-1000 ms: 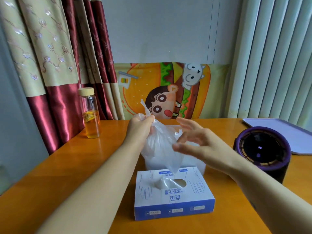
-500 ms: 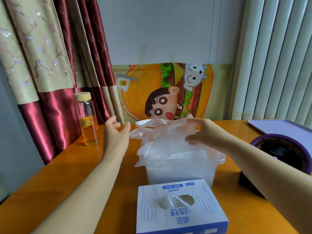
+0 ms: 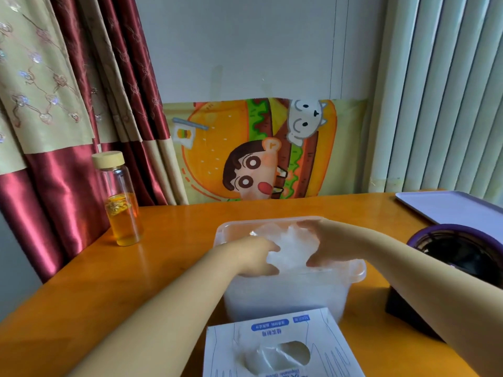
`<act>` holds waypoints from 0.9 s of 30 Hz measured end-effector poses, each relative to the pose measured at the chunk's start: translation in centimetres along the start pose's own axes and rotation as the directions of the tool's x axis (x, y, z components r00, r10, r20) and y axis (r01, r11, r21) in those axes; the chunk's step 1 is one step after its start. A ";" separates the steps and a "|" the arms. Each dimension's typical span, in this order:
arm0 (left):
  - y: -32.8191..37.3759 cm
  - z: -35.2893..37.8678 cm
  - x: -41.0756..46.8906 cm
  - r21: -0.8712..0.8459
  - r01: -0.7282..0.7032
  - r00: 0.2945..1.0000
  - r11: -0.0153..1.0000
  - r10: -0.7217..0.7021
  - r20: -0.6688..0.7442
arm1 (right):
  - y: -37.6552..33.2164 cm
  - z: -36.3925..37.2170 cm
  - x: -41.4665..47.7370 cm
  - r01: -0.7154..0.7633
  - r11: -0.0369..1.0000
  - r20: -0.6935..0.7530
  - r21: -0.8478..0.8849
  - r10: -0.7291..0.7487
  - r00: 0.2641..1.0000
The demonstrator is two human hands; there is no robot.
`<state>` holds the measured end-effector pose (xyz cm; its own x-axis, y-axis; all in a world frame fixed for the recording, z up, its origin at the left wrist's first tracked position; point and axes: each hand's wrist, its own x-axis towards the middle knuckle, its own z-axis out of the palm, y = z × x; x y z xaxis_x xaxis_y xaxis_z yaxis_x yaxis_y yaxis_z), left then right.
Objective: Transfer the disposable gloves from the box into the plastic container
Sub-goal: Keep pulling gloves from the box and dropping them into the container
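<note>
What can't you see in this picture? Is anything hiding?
All in the head view:
- The fingertips of the left hand and right hand are buried in the gloves in the plastic container, so their grip is unclear.
- How many gloves are inside the box: its walls hide them, and the bottom edge cuts it off.
- The box's print is too small and blurred to read.
- The purple device is cut off by the right edge and partly hidden behind the right arm.

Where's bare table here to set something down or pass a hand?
Free: table between bottle and plastic container; the strip behind it up to the poster; the near-left corner. Crowded: right side, with purple device and tray; glove box sits just in front of the container; left hand and right hand fill its top.
</note>
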<state>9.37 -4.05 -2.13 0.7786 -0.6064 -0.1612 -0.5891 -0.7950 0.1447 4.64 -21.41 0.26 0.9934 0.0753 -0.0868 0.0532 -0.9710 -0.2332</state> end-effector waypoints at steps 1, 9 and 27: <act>-0.1 0.2 0.4 0.017 0.009 1.000 1.000 -0.010 0.028 | -0.1 0.0 -0.1 -0.007 0.996 -0.032 -0.093 0.004 0.999; -0.1 0.7 2.0 0.043 0.039 0.984 0.998 -0.046 0.172 | -1.5 1.2 1.0 0.253 0.940 0.070 -0.228 -0.243 0.967; -0.5 -4.2 -1.4 -0.011 0.020 0.993 1.000 -0.019 0.114 | -0.3 0.0 1.1 0.126 0.930 0.110 -0.346 -0.093 0.990</act>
<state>9.50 -2.71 2.07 0.7599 -0.5895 -0.2738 -0.5711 -0.8067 0.1519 5.66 -21.06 0.18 0.9668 0.1895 -0.1712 0.2095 -0.9719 0.1074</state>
